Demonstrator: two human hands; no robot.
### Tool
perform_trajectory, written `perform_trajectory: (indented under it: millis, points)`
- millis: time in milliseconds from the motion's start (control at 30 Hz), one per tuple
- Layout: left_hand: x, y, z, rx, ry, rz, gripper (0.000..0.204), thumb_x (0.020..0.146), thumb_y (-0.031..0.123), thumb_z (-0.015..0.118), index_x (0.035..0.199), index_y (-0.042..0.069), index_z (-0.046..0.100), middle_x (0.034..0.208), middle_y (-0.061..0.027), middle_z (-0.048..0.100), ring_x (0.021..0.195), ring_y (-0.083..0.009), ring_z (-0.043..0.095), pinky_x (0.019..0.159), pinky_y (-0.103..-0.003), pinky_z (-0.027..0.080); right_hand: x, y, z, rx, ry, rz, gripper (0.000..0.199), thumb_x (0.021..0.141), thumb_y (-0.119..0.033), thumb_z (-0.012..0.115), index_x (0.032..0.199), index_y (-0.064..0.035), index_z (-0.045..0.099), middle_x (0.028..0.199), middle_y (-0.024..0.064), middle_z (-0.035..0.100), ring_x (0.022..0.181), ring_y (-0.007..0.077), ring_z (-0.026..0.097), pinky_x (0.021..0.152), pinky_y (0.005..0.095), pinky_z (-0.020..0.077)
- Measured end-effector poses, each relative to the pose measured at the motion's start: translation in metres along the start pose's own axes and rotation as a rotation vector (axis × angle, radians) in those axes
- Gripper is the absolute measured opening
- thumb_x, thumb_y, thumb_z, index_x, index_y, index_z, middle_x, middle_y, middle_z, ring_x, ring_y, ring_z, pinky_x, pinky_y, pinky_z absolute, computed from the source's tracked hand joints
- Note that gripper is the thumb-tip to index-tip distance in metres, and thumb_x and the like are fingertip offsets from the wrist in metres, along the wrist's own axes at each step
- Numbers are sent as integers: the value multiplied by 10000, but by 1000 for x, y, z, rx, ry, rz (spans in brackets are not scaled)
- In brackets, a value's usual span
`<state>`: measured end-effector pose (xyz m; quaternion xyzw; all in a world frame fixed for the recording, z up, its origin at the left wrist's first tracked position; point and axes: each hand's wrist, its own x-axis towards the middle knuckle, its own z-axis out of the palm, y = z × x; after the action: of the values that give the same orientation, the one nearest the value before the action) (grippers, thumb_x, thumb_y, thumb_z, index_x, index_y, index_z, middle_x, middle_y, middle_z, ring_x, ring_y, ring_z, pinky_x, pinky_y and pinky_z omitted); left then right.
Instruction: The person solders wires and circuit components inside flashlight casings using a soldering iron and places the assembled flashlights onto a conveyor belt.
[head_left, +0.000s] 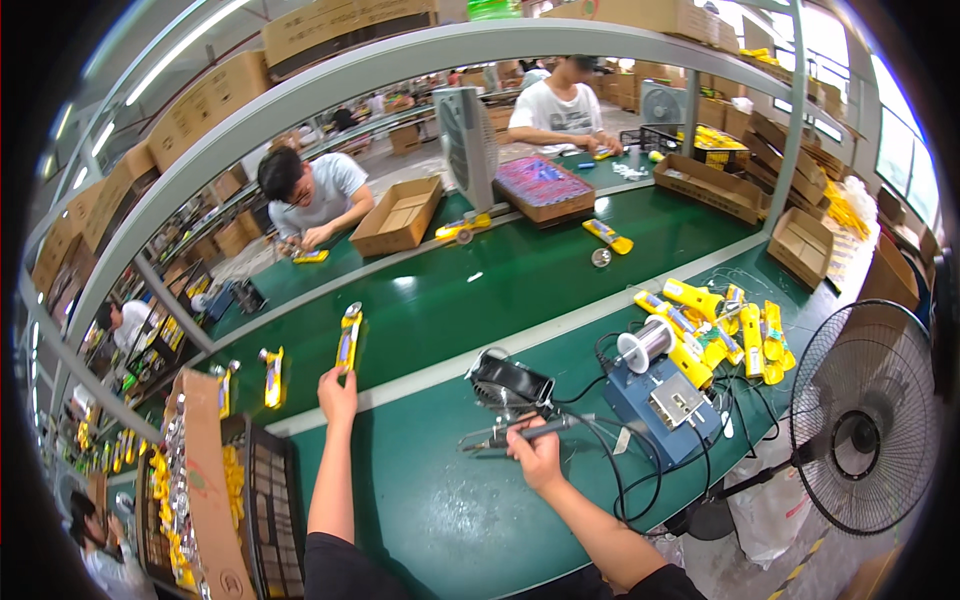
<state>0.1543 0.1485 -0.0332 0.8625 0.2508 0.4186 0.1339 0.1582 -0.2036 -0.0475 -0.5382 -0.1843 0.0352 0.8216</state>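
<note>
My left hand reaches to the belt, its fingers closed on the near end of a yellow flashlight body with a silvery round head at the far end. My right hand is wrapped round the dark handle of a soldering iron, whose thin tip points left over the bench. Just beyond that hand stands a small black blower fan. A blue soldering station with a solder wire spool sits to its right. Several yellow flashlight bodies lie heaped behind the station.
More flashlight pieces lie along the green belt. A cardboard box and black crate stand at left. A large floor fan is at right. Black cables loop over the bench. Two people work across the belt.
</note>
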Motion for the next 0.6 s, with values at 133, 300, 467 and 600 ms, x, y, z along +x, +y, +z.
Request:
perform_trajectory:
  millis: [133, 300, 467, 600]
  points:
    - [-59, 93, -62, -339, -21, -11, 167, 766, 132, 536, 874, 11, 576, 840, -125, 558, 809, -245, 530, 726, -308, 415, 3, 5, -3, 102, -106, 266, 261, 873, -233, 412, 910, 14, 485, 677, 110, 557, 555, 127, 528, 508, 228, 439]
    - [-173, 170, -138, -725, -451, 220, 79, 739, 89, 566, 780, 25, 587, 744, -86, 588, 685, -184, 556, 650, -275, 438, 9, 16, 7, 306, -260, 551, 286, 866, -245, 436, 951, 25, 479, 840, 167, 583, 725, 182, 585, 663, 267, 487]
    - [-251, 199, -150, -830, -896, 893, 105, 747, 166, 573, 809, 88, 609, 725, -24, 572, 651, -174, 547, 563, -281, 433, 10, 13, 15, 498, -391, 809, 388, 881, -280, 401, 1018, 81, 442, 999, 218, 534, 898, 241, 554, 797, 317, 462]
    - [-268, 212, -117, -1002, -990, 909, 111, 774, 167, 532, 758, 66, 574, 706, -54, 557, 646, -207, 542, 551, -304, 433, 6, 10, 18, 517, -390, 943, 407, 890, -278, 373, 1054, 93, 414, 1048, 226, 508, 931, 255, 539, 822, 331, 450]
